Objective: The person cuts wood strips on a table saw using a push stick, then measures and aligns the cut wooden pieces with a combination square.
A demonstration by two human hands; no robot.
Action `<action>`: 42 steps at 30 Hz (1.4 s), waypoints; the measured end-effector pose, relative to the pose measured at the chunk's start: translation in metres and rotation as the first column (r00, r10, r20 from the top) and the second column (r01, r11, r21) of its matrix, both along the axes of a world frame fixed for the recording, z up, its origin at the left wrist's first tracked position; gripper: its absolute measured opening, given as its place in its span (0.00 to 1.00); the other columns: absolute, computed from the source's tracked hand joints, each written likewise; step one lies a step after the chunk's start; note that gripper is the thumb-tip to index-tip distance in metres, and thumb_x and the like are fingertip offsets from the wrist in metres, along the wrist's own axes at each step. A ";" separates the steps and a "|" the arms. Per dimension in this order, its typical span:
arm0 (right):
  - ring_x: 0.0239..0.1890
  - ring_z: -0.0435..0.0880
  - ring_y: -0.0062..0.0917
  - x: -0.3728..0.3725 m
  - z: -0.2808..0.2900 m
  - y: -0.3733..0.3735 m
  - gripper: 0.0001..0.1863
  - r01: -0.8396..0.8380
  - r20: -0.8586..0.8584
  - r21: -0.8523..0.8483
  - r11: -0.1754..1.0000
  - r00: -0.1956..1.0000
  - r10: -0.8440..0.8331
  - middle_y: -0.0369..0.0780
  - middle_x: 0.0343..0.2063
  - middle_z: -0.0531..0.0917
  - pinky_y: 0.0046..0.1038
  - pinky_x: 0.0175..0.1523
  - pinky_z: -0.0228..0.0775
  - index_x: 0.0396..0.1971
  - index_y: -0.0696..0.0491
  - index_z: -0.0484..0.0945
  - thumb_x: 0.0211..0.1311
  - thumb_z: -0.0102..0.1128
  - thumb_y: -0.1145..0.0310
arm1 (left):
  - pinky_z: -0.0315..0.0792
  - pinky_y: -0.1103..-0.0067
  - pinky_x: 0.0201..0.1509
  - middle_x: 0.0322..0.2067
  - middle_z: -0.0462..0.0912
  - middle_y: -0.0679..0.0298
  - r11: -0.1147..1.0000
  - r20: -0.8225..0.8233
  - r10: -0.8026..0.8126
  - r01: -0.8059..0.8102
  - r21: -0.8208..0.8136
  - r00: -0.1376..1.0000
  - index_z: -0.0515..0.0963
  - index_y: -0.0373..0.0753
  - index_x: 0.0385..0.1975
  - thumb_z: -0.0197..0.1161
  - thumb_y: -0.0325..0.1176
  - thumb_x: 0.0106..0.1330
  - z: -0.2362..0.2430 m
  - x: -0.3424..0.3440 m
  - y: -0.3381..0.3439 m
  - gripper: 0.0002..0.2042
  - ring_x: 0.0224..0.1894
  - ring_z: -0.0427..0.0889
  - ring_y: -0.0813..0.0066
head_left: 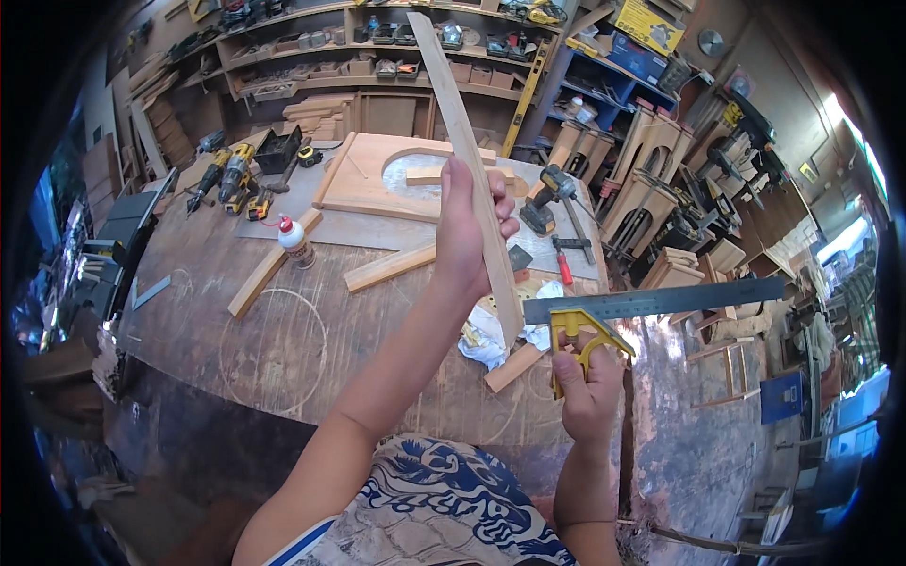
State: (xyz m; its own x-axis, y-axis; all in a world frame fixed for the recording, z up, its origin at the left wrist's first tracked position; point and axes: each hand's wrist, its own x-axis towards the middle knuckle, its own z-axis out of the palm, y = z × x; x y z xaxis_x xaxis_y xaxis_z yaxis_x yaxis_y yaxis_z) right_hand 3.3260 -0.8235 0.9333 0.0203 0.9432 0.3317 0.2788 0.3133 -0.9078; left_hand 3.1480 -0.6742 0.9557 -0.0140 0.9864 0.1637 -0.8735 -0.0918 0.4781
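Observation:
Raised over the bench, my left hand (461,231) is wrapped round a long, narrow wooden strip (467,132), which slants from upper left down toward the middle. My right hand (590,396) grips a combination square (576,325) by its yellow head. The square's steel blade lies roughly level, reaching right, and its left end is close to the strip's lower end; whether they touch I cannot tell. Below them lie crumpled paper (483,341) and a short wood piece (514,368) on the bench.
On the wooden workbench (377,349) stand a glue bottle (296,243), several drills (236,177), another drill (547,200) and a red-handled clamp (563,264). A wooden panel with a rounded cutout (363,174) lies at the back. Loose wood lengths (269,274) rest nearby; shelves (330,52) stand behind.

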 end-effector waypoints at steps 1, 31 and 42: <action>0.26 0.74 0.16 -0.003 0.002 -0.004 0.15 -0.019 0.030 -0.004 1.000 0.999 0.019 0.38 0.29 0.81 0.20 0.32 0.66 0.46 0.64 0.79 0.67 0.64 0.67 | 0.65 0.87 0.25 0.28 0.66 0.70 1.000 0.054 -0.005 0.004 0.025 0.999 0.67 0.40 0.34 0.44 0.61 0.76 0.006 -0.004 -0.001 0.26 0.26 0.65 0.84; 0.32 0.80 0.18 -0.015 0.042 0.025 0.21 -0.217 0.129 -0.025 0.976 0.967 0.219 0.44 0.33 0.85 0.24 0.37 0.72 0.51 0.69 0.77 0.68 0.63 0.66 | 0.64 0.86 0.23 0.30 0.64 0.71 0.973 0.039 0.186 -0.189 0.135 0.982 0.66 0.41 0.32 0.45 0.60 0.76 0.041 -0.032 0.005 0.25 0.27 0.66 0.83; 0.34 0.79 0.20 -0.010 0.041 0.035 0.21 -0.257 0.184 -0.045 0.966 0.948 0.260 0.43 0.34 0.84 0.24 0.41 0.72 0.52 0.67 0.77 0.70 0.60 0.64 | 0.64 0.86 0.22 0.30 0.65 0.70 0.968 -0.001 0.230 -0.229 0.107 0.973 0.63 0.43 0.39 0.46 0.58 0.77 0.037 -0.024 0.015 0.21 0.26 0.66 0.83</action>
